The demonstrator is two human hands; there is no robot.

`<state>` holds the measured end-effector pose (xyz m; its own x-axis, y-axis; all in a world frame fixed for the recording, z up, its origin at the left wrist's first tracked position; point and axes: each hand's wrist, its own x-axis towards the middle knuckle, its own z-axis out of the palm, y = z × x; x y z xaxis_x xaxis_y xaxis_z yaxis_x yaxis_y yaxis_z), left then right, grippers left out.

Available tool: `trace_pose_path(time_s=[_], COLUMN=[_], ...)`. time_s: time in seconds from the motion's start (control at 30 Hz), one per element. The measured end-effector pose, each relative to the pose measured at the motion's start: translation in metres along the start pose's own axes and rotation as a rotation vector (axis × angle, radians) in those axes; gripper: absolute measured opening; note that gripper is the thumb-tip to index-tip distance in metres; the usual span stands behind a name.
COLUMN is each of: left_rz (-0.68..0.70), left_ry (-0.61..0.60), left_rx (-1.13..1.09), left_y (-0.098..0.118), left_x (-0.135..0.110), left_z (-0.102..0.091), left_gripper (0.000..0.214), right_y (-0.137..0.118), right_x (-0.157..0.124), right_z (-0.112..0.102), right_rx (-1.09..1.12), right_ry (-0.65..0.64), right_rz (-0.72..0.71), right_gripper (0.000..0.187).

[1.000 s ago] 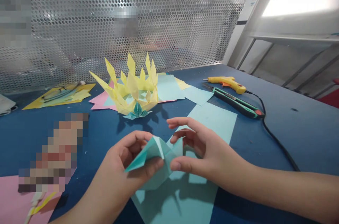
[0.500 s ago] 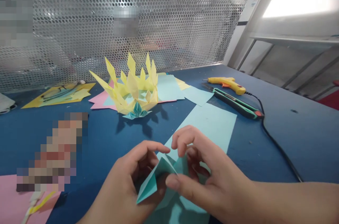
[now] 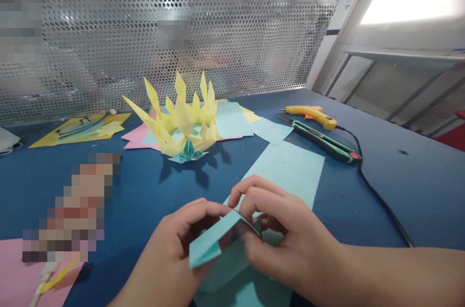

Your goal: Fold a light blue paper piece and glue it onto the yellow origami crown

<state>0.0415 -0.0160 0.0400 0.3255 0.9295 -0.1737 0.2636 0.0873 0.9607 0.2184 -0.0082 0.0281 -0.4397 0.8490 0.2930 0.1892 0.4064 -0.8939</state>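
Between my hands is a folded piece of light teal paper (image 3: 212, 240), raised above the table and creased along a ridge. My left hand (image 3: 178, 244) grips its left part, the fingers curled behind it and the thumb partly hidden. With thumb and fingers, my right hand (image 3: 279, 229) pinches the right end near the fold. Under both hands lie sheets of light teal paper (image 3: 294, 171). Beyond them stands a folded yellow paper crown (image 3: 185, 120) with tall points and a teal paper flower (image 3: 189, 151) at its front.
On the right lie a utility knife (image 3: 323, 142) and a yellow glue gun (image 3: 308, 114) with a black cord (image 3: 385, 210). Pink paper (image 3: 14, 273) and a blurred-out flat object (image 3: 76, 205) are at left. A perforated metal panel (image 3: 232, 21) borders the blue table (image 3: 407, 186).
My right fingers have closed down onto the fold of the teal paper, where they were lifted and spread before. The paper's left flap has tilted and looks flatter.
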Motion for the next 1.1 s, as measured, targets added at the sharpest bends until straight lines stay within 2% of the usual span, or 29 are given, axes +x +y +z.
trace_pose_path(time_s=[0.3,0.37,0.43,0.5,0.67,0.77,0.87,0.97,1.1], left_rz=[-0.054,-0.089,-0.109,-0.083,0.042,0.061,0.048,0.037,-0.045], left_ry=[0.016,0.051,0.099,0.125,0.130,0.124,0.096,0.086,0.048], left_rx=[-0.005,-0.057,-0.082,-0.069,0.083,0.173,0.213,0.146,-0.095], left_y=[-0.001,-0.001,0.000,-0.001,-0.003,-0.004,-0.004,-0.006,-0.009], left_x=[0.002,0.002,0.002,0.002,-0.001,-0.004,-0.007,-0.011,-0.014], left_z=[-0.001,-0.001,-0.001,-0.002,-0.002,-0.002,-0.002,-0.003,-0.005], left_gripper=[0.013,0.015,0.017,0.012,0.013,0.008,0.017,0.029,0.040], right_y=[-0.003,-0.003,-0.001,0.000,0.003,0.001,-0.001,-0.002,0.000], right_x=[0.000,0.001,0.002,0.004,0.005,0.003,0.003,0.005,0.006], right_z=[-0.001,-0.001,-0.001,-0.002,-0.005,-0.007,-0.008,-0.010,-0.014], right_rx=[0.110,0.219,0.313,0.321,0.080,-0.011,-0.063,-0.100,-0.144], right_ry=[-0.013,-0.048,-0.107,-0.129,-0.091,-0.103,-0.088,-0.053,-0.002], right_rz=[0.106,0.218,0.358,0.418,0.339,0.306,0.209,0.094,0.013], right_gripper=[0.020,0.017,0.028,0.034,0.021,0.019,0.011,0.006,0.005])
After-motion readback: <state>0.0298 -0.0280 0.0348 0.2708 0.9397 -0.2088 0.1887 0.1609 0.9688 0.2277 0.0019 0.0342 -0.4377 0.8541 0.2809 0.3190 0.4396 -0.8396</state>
